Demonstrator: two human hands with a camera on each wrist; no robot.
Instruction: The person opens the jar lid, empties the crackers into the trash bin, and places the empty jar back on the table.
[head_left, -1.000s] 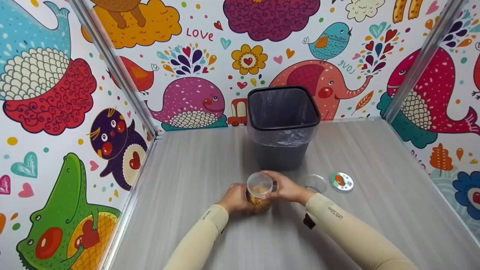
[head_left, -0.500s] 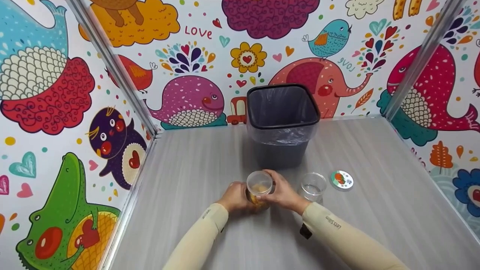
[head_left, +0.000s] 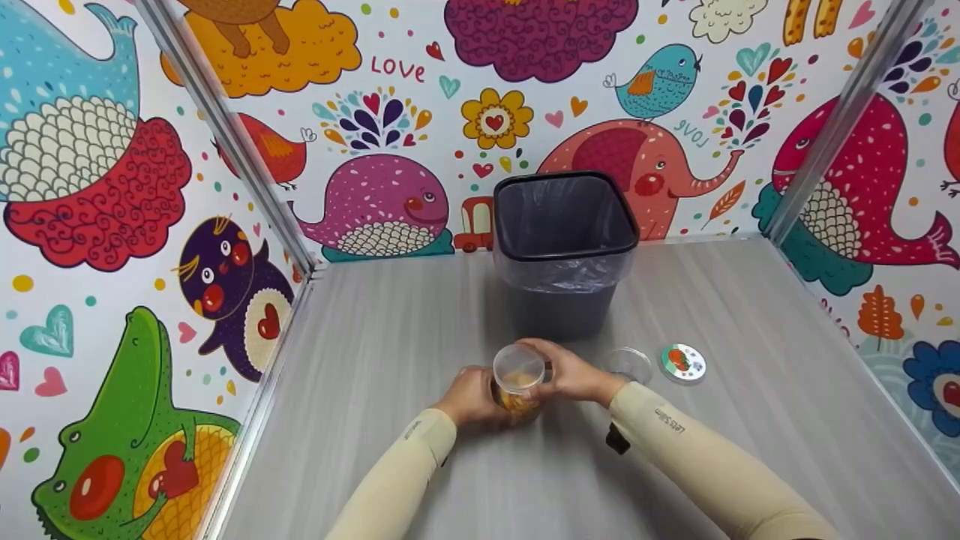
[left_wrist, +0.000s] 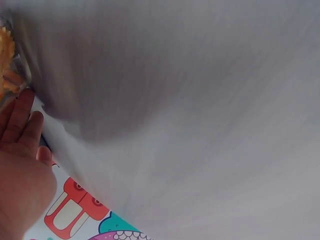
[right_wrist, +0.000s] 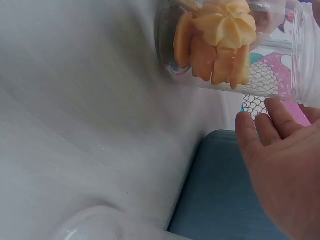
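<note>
A clear jar (head_left: 520,375) of ridged, piped-looking cookies (right_wrist: 227,30) stands on the table in front of the bin, its translucent round top facing up. My left hand (head_left: 472,397) holds the lower body of the jar from the left; in the left wrist view its fingers (left_wrist: 20,120) reach to the jar's side. On the other side, my right hand (head_left: 566,375) grips the jar around its top, thumb in front and fingers behind. The right wrist view shows these fingers (right_wrist: 250,137) beside the ribbed neck. Part of the jar is hidden behind both hands.
A dark bin (head_left: 562,300) with a clear liner stands behind the jar. An empty clear container (head_left: 631,366) sits right of my right hand, partly covered by the wrist. Beyond it lies a round lid (head_left: 683,364) with a printed fruit. Patterned walls edge the grey table (head_left: 390,315).
My right hand and forearm dip half a second ago, showing more of the clear container, and are now back where they were. The jar and left hand stay in place.
</note>
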